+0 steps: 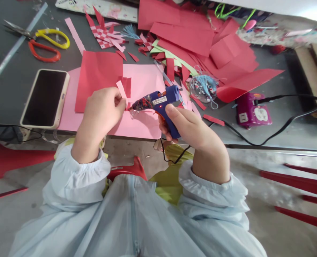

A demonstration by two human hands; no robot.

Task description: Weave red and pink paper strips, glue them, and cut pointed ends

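Observation:
My right hand [186,123] is wrapped round the handle of a blue hot glue gun [162,103], whose small light glows red. The gun's nozzle points left and meets the paper at my left fingertips. With thumb and fingers pinched, my left hand [103,107] holds a pale pink paper strip [121,90]. Short red paper strips [126,87] lie beside those fingertips. Under the hand is a red paper sheet [99,78], resting on a larger pink sheet [144,125]. My fingers hide part of where strip and nozzle meet.
A phone [44,98] lies at left, below scissors [44,41] and a clear glue stick [21,39]. Red paper sheets [185,35] and woven pieces [107,35] cover the back. A tub of beads and blue tassels [205,87] stands near a purple power adapter [253,110] with a black cable [287,125].

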